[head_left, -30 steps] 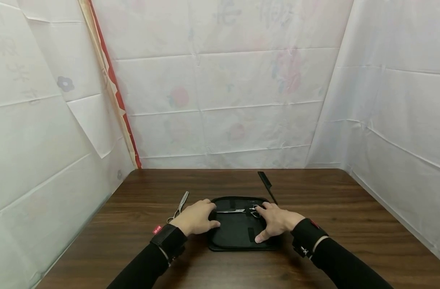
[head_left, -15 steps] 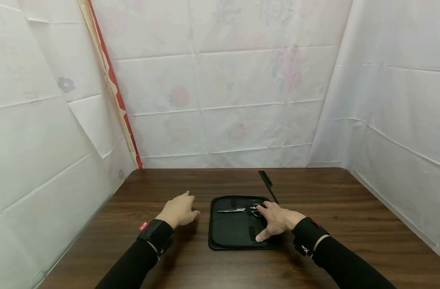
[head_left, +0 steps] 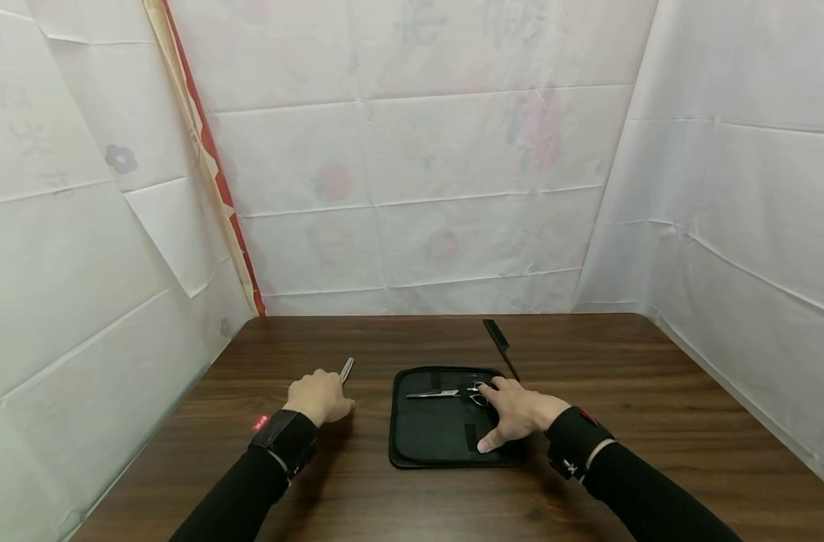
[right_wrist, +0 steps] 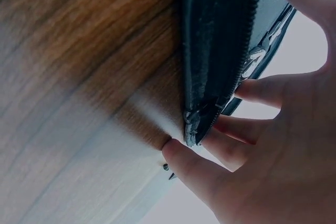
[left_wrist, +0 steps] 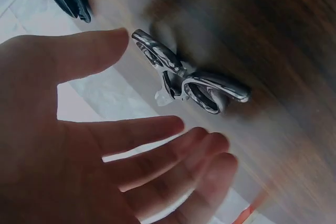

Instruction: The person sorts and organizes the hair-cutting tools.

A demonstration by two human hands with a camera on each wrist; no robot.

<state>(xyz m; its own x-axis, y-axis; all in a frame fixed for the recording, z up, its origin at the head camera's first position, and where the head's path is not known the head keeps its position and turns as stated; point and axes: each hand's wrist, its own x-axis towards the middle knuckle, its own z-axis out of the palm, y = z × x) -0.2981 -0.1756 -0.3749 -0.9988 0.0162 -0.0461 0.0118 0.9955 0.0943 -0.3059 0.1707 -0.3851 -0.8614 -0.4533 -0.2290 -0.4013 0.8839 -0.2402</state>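
A black zip case (head_left: 435, 436) lies open on the wooden table (head_left: 628, 391), and a pair of silver scissors (head_left: 444, 394) is strapped across its upper part. My right hand (head_left: 503, 418) rests flat on the case's right side, fingers straight, fingertips by the scissor handles. In the right wrist view the fingers press on the case's zipped edge (right_wrist: 218, 51). My left hand (head_left: 330, 400) hovers left of the case over a second, loose pair of scissors (head_left: 346, 369). The left wrist view shows its fingers spread and apart from the ringed handles (left_wrist: 197, 82).
A black tail comb (head_left: 500, 345) lies beyond the case's far right corner. White cloth walls close in the table on the left, back and right. Bare wood shows to the right of the case and along the near edge.
My left hand left the case's left edge and moved left to above the loose scissors. The right hand has stayed on the case.
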